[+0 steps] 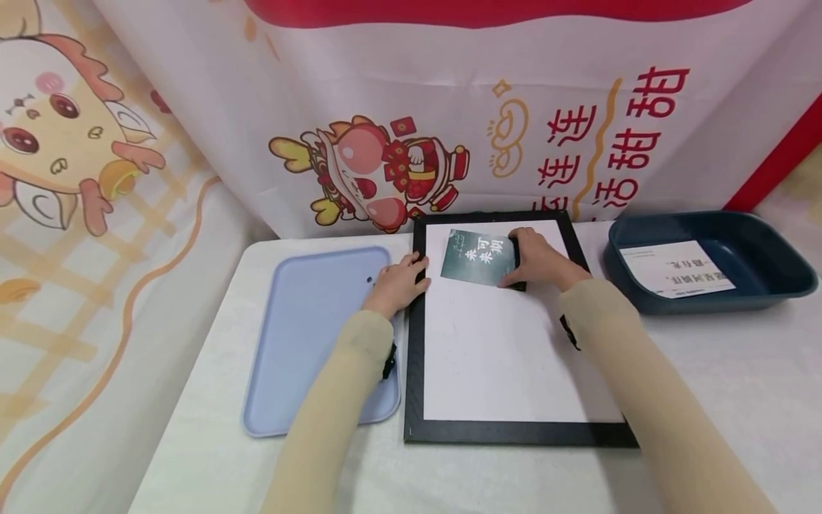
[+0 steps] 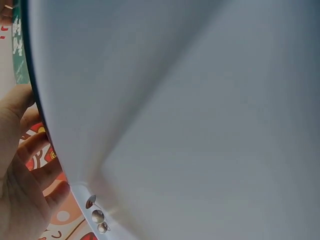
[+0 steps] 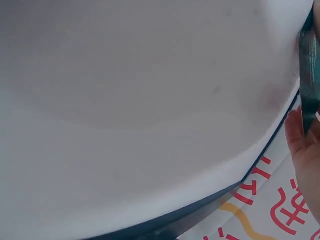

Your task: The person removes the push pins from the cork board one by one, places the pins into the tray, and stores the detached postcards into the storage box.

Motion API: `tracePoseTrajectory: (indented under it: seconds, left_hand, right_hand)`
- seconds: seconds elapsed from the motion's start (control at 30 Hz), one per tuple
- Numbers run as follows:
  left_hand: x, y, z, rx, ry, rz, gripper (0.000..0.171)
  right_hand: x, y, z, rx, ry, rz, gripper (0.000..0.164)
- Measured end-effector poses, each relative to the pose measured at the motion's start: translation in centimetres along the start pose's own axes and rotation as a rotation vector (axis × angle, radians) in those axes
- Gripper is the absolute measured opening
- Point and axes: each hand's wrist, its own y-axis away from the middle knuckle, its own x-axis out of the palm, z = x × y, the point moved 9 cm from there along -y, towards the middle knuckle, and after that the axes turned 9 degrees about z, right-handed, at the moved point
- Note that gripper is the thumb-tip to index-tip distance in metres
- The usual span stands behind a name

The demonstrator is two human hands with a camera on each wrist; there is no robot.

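My right hand (image 1: 542, 260) holds a green card (image 1: 477, 255) with white characters by its right end, thumb and fingers at opposite edges. The card lies over the upper part of a black-framed white board (image 1: 507, 357); whether it touches the surface, I cannot tell. On the board's left border rests my left hand (image 1: 396, 284), with its fingers spread along the frame. In the left wrist view, the left hand (image 2: 22, 170) is at the board's edge, near several small shiny round pieces (image 2: 97, 216). Only part of the right hand (image 3: 307, 155) and card (image 3: 309, 75) shows in the right wrist view.
Left of the board lies a light blue tray (image 1: 308, 343), with small dark round pieces (image 1: 369, 280) near its upper right. A dark blue bin (image 1: 764, 246) at the right holds a white printed card (image 1: 677, 268). A printed cloth (image 1: 488, 164) hangs behind the board.
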Motion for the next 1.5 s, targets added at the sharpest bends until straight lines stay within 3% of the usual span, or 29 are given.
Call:
tracePoseTrajectory:
  seconds: [0.17, 0.3, 0.47, 0.7, 1.03, 1.3, 1.5]
  left_hand:
    - [0.0, 0.0, 0.0, -0.011, -0.013, 0.0, 0.055]
    - [0.1, 0.1, 0.1, -0.019, -0.011, 0.008, 0.055]
    - [0.2, -0.1, 0.0, -0.02, -0.014, 0.013, 0.055]
    - [0.1, 0.1, 0.0, -0.001, -0.003, 0.003, 0.055]
    - [0.2, 0.1, -0.1, 0.011, -0.004, 0.005, 0.055]
    - [0.3, 0.1, -0.1, 0.008, 0.001, 0.008, 0.055]
    - [0.2, 0.1, -0.1, 0.025, 0.0, 0.005, 0.055]
  right_hand:
    - [-0.9, 0.6, 0.4, -0.039, -0.04, -0.025, 0.068]
    - [-1.1, 1.1, 0.9, -0.059, 0.005, -0.006, 0.05]
    - [-1.2, 1.8, 1.2, -0.037, 0.004, 0.007, 0.044]
    - [-2.3, 3.3, 1.6, -0.04, -0.078, -0.083, 0.031]
    - [-3.3, 5.5, 1.8, -0.033, -0.1, -0.145, 0.032]
    - [-5.8, 7.8, 0.8, 0.043, -0.166, -0.263, 0.029]
    - [-7.8, 10.0, -0.5, 0.083, -0.12, -0.354, 0.032]
